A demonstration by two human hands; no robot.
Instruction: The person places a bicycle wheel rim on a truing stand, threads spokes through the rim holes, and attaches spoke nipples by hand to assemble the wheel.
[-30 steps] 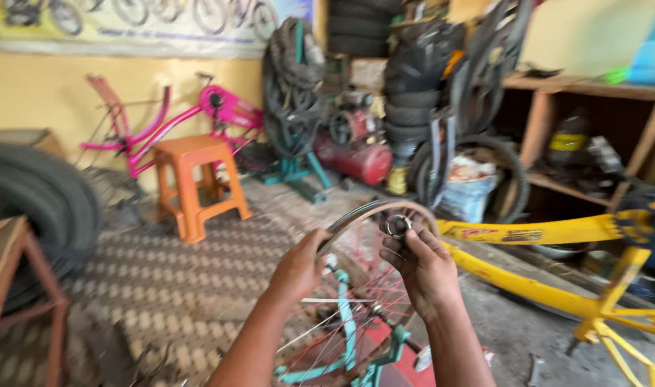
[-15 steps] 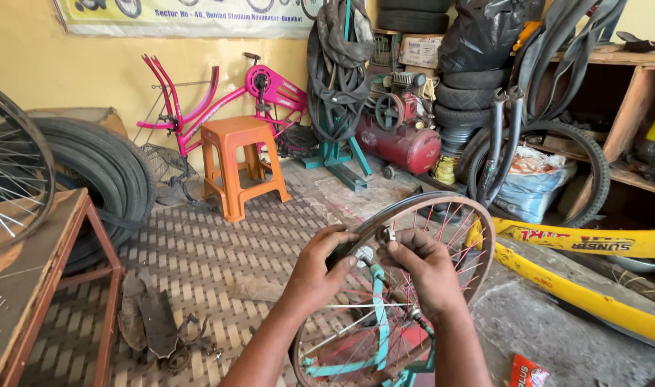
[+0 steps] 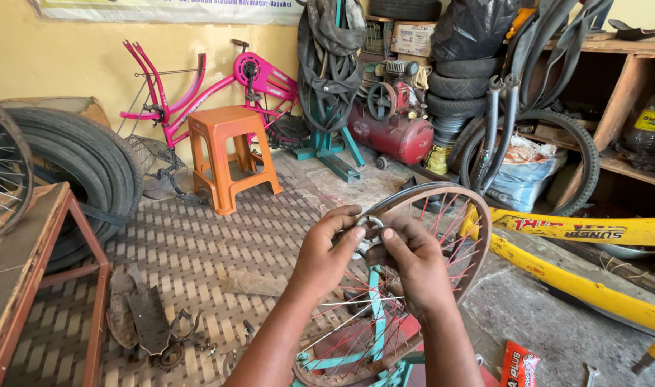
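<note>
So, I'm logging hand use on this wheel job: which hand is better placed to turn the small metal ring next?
Probably the right hand: its thumb sits on the metal ring, while the left hand pinches its other side.

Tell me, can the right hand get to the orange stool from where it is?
Probably not. The right hand is at the wheel hub, and the orange stool stands well off across the patterned floor; nothing blocks it, it just looks too far.
</note>
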